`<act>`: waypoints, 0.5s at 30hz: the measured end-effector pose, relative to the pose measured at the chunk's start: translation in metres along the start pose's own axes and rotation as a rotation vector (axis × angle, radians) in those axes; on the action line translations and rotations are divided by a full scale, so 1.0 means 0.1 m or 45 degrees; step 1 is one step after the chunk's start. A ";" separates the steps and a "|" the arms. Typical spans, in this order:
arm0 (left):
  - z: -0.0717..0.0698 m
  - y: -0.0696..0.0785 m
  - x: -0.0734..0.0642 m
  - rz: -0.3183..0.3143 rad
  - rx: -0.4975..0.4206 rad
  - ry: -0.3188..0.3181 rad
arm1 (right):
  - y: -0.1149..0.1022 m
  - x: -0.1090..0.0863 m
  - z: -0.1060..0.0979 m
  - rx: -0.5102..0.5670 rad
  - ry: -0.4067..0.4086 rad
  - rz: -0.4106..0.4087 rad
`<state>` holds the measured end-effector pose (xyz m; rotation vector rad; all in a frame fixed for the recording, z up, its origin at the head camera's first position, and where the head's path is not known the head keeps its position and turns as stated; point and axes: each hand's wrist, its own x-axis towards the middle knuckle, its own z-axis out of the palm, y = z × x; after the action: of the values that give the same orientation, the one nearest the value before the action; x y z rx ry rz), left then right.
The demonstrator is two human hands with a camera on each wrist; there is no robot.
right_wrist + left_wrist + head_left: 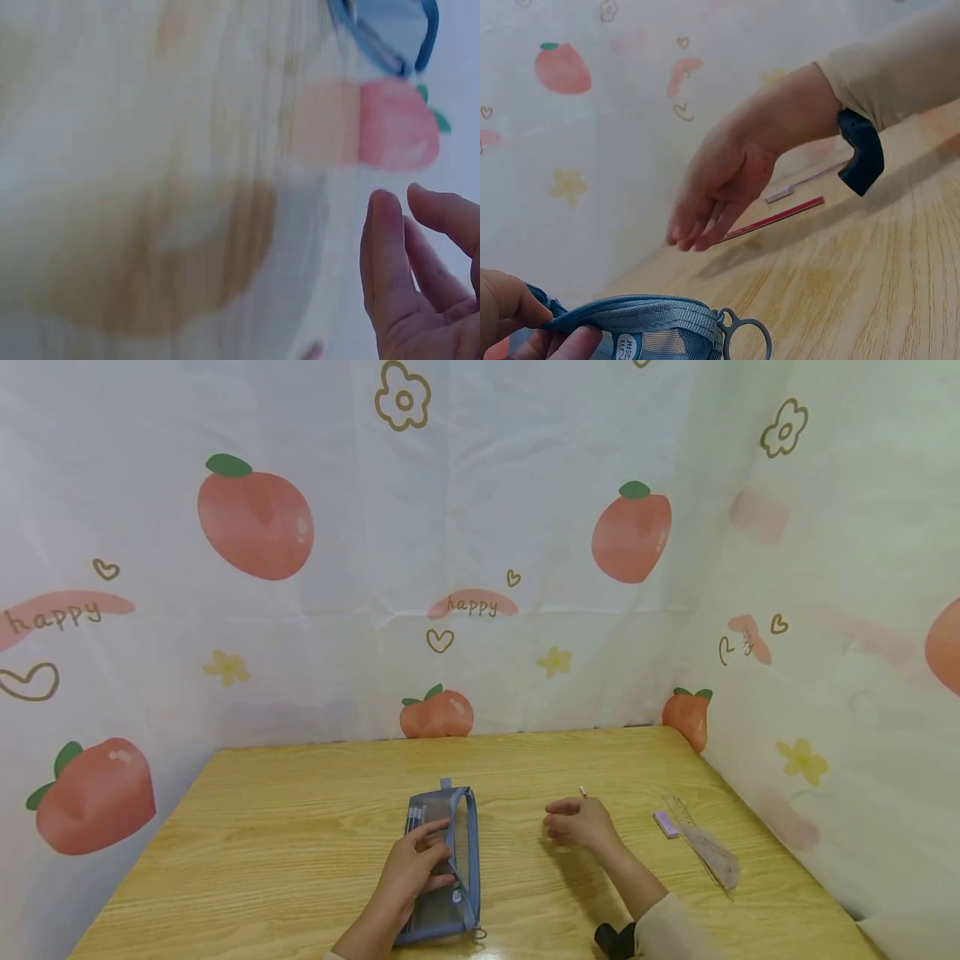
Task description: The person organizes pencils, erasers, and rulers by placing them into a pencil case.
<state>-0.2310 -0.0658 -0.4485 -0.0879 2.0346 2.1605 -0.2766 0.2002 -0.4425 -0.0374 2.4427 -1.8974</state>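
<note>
A blue mesh zippered pencil case (435,917) lies lengthwise on the table, its zipper side gaping. Several pencils (414,816) show through the mesh. My left hand (408,867) rests over the case, and its thumb and fingers pinch the fabric edge of the opening (577,319). To the right of the case, my right hand (585,824) hovers over the table with fingers loosely extended and nothing between thumb and fingertips (387,214). A red pencil (780,219) lies on the wood behind that hand in the left wrist view.
A purple-wrapped eraser (664,824) lies right of my right hand, beside a crumpled clear plastic piece (712,856). A ring pull (750,330) hangs off the case's near end. Fruit-printed cloth (337,652) walls the wooden table (262,843) at the back and right.
</note>
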 end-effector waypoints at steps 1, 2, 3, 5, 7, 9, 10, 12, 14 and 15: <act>0.00 0.00 0.00 0.003 0.002 -0.001 | 0.00 0.01 -0.07 -0.065 0.046 -0.007; 0.00 -0.01 0.00 0.007 0.004 -0.004 | -0.01 0.02 -0.12 -0.130 0.098 -0.010; 0.00 -0.01 0.00 0.009 0.005 -0.007 | -0.01 0.03 -0.18 -0.181 0.136 -0.012; 0.00 -0.02 0.00 0.014 0.006 -0.011 | -0.01 0.04 -0.28 -0.317 0.202 -0.029; 0.00 -0.02 0.00 0.018 0.005 -0.015 | 0.01 0.04 -0.38 -0.448 0.234 -0.053; 0.00 -0.02 0.00 0.020 0.006 -0.013 | 0.05 0.05 -0.45 -0.579 0.262 -0.067; 0.00 -0.01 -0.01 0.022 0.006 -0.010 | 0.07 0.06 -0.47 -0.646 0.273 -0.075; 0.00 -0.01 -0.01 0.022 0.006 -0.005 | 0.11 0.06 -0.51 -0.734 0.276 -0.076; 0.00 0.00 -0.02 0.019 0.003 0.001 | 0.14 0.06 -0.54 -0.809 0.266 -0.073; 0.00 0.00 -0.02 0.015 0.001 0.003 | 0.15 0.05 -0.54 -0.826 0.258 -0.070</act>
<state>-0.2293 -0.0660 -0.4482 -0.0789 2.0429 2.1675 -0.2846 0.2559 -0.4435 0.0681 3.1089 -1.0850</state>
